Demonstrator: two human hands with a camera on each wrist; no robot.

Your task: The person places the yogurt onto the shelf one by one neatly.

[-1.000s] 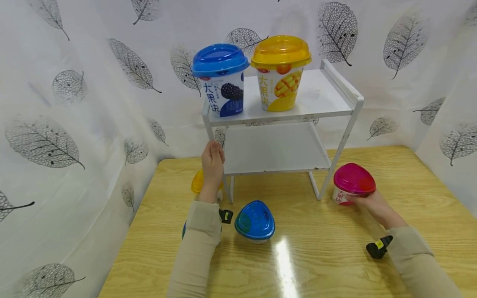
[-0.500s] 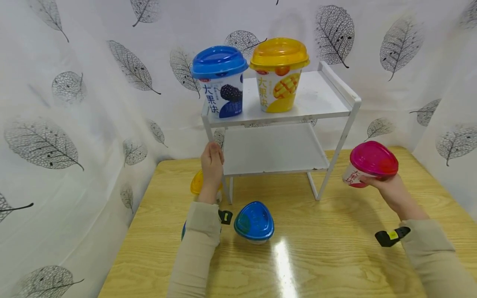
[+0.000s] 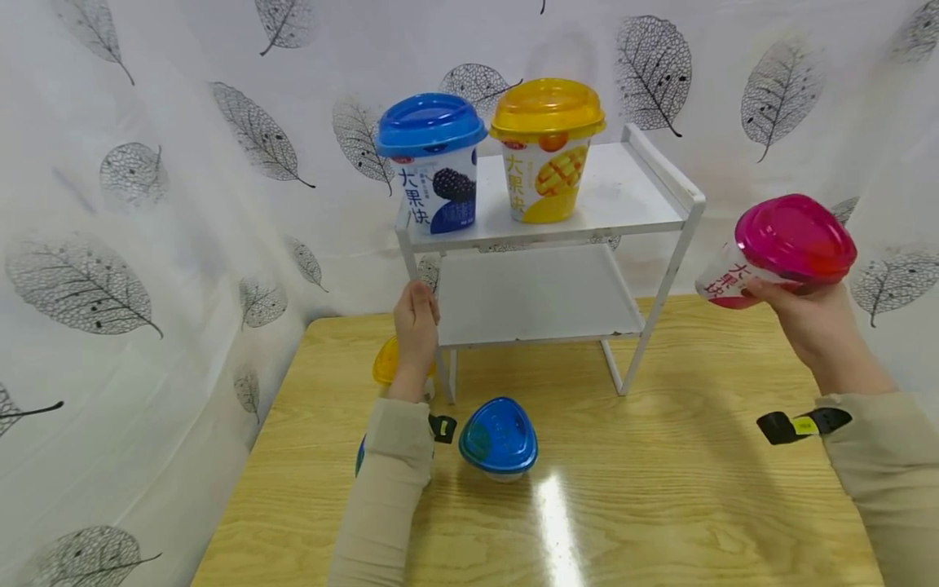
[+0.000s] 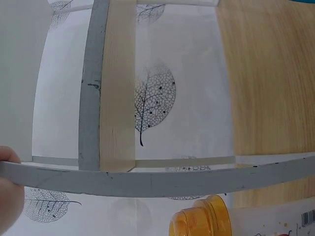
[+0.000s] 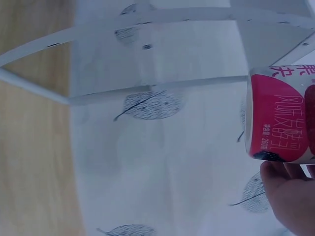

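In the head view my right hand (image 3: 822, 326) grips a white yogurt cup with a pink lid (image 3: 795, 236), held tilted in the air to the right of the white two-tier rack (image 3: 543, 293). Pink fruit print on this cup (image 5: 280, 118) shows in the right wrist view. My left hand (image 3: 416, 322) holds the rack's front left leg, its fingers curled round the metal. On the top shelf stand a blue-lidded cup (image 3: 433, 163) with blackberry print and a yellow-lidded cup (image 3: 548, 151) with mango print, both upright. The lower shelf (image 3: 539, 297) shows bare.
A blue-lidded cup (image 3: 499, 440) stands on the wooden table (image 3: 623, 489) before the rack. Behind my left forearm, a yellow-lidded cup (image 3: 385, 361) and another blue-lidded one (image 3: 359, 455) are mostly hidden. A leaf-print curtain (image 3: 183, 204) hangs round the back and sides.
The right hand has lifted the pink-lidded cup off the table, moving it up and to the right. The left hand stays on the rack leg; the view has shifted slightly.
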